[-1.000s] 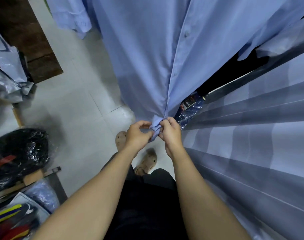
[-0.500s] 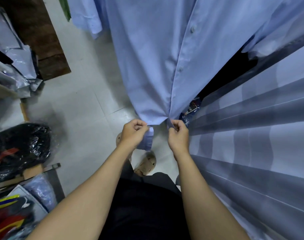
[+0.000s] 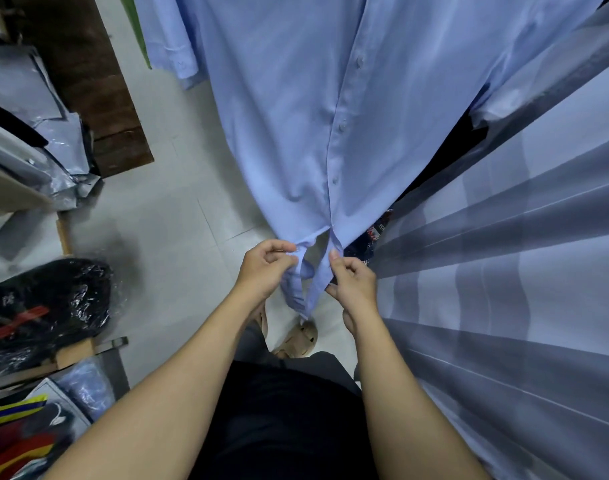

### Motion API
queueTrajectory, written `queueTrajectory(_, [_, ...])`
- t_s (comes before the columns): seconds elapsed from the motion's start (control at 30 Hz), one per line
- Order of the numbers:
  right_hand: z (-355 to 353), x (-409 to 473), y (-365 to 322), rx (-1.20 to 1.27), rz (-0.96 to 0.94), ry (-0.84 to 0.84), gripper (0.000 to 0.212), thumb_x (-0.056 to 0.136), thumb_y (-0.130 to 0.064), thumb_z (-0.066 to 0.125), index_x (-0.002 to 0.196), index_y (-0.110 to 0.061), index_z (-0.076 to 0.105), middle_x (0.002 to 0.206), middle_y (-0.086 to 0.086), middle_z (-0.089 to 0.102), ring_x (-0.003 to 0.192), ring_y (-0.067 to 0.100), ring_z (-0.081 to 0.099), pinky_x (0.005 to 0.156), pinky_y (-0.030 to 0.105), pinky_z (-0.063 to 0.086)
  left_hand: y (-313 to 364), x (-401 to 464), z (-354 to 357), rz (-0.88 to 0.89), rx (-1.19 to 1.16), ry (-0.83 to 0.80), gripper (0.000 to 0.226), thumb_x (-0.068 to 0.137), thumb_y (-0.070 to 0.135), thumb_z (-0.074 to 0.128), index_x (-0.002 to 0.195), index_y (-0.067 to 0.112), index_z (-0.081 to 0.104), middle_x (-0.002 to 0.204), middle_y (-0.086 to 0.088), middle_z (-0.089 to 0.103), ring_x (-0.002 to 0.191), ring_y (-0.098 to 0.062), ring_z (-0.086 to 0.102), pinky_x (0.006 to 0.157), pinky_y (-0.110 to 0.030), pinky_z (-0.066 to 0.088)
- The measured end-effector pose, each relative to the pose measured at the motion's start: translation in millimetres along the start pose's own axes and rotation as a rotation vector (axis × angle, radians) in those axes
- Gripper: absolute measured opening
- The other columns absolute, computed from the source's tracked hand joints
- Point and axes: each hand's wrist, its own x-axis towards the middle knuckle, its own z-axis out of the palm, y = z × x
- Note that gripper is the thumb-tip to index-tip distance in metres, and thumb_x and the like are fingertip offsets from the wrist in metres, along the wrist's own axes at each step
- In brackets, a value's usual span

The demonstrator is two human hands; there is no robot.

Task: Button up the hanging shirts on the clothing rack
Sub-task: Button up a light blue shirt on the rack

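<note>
The light blue shirt [image 3: 296, 109] is hanging down the middle of the view, filling it from twelve o'clock to the centre, with its placket running down toward six o'clock. Striped blue fabric [image 3: 521, 271] is crowding in from three o'clock, and black plastic-wrapped bundles [image 3: 43, 306] are lying on the floor at nine o'clock.

Three buttons [image 3: 340, 128] are showing fastened along the placket; below the lowest of them the two front panels are parting into loose tails [image 3: 310, 282] just below centre. Both arms are reaching up from six o'clock to this hem.

The left hand [image 3: 266, 266] is pinching the edge of the left tail between thumb and curled fingers; the right hand [image 3: 351, 278] is pinching the edge of the right tail the same way. The two hands are sitting near each other but apart, with the cloth hanging slack between them.

Whether a button remains unfastened down here is too small to tell. If one does, the step would go best by drawing both edges level, overlapping them so the hole lies over the button, and keeping the fabric lightly taut so the shirt is not swinging on its hanger.
</note>
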Motion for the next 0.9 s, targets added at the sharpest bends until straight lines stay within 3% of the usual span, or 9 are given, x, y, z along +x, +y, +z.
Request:
queueTrajectory(0.07, [1, -2, -5, 0.115, 0.031, -0.094, 0.034, 0.093, -0.028, 0.068, 0.097, 0.005, 0.064, 0.086, 0.016, 0.065, 0.085, 0.023, 0.065, 0.083, 0.039, 0.061, 0, -1, 1, 0.004, -0.024, 0.023, 0.009, 0.085, 0.011, 0.073, 0.093, 0.012, 0.071, 0.082, -0.006, 0.074, 0.08, -0.018, 0.068, 0.079, -0.031, 0.052])
queueTrajectory(0.2, [0, -9, -17, 0.14, 0.049, -0.177, 0.021, 0.095, -0.014, 0.065, 0.109, 0.002, 0.065, 0.102, 0.015, 0.073, 0.096, 0.024, 0.071, 0.082, 0.028, 0.059, 1, -2, 4, 0.037, -0.016, 0.079, 0.014, 0.086, 0.014, 0.075, 0.097, 0.007, 0.069, 0.083, -0.005, 0.073, 0.081, -0.015, 0.067, 0.083, -0.026, 0.05])
queueTrajectory(0.37, [-1, -11, -20, 0.12, 0.052, -0.192, 0.015, 0.095, -0.011, 0.063, 0.107, -0.003, 0.069, 0.099, 0.012, 0.074, 0.091, 0.022, 0.071, 0.077, 0.026, 0.059, 1, -1, 4, 0.019, 0.009, 0.111, 0.017, 0.087, 0.014, 0.074, 0.103, 0.009, 0.07, 0.093, -0.007, 0.073, 0.088, -0.014, 0.068, 0.08, -0.017, 0.05])
queueTrajectory(0.53, [1, -12, -18, 0.099, 0.074, -0.188, 0.016, 0.095, -0.016, 0.063, 0.106, -0.006, 0.069, 0.107, 0.018, 0.073, 0.095, 0.025, 0.07, 0.086, 0.032, 0.059, 2, -3, 4, 0.037, 0.082, 0.138, 0.007, 0.085, 0.015, 0.075, 0.091, 0.017, 0.073, 0.082, 0.001, 0.074, 0.083, -0.011, 0.069, 0.08, -0.022, 0.052])
queueTrajectory(0.9, [14, -17, -30, -0.071, -0.158, -0.142, 0.01, 0.091, -0.007, 0.065, 0.098, -0.003, 0.072, 0.081, 0.009, 0.068, 0.072, 0.015, 0.06, 0.072, 0.029, 0.054, 12, -11, 12, 0.179, 0.208, 0.175, 0.007, 0.083, 0.018, 0.077, 0.08, 0.022, 0.072, 0.08, 0.012, 0.072, 0.071, -0.007, 0.069, 0.065, -0.021, 0.05])
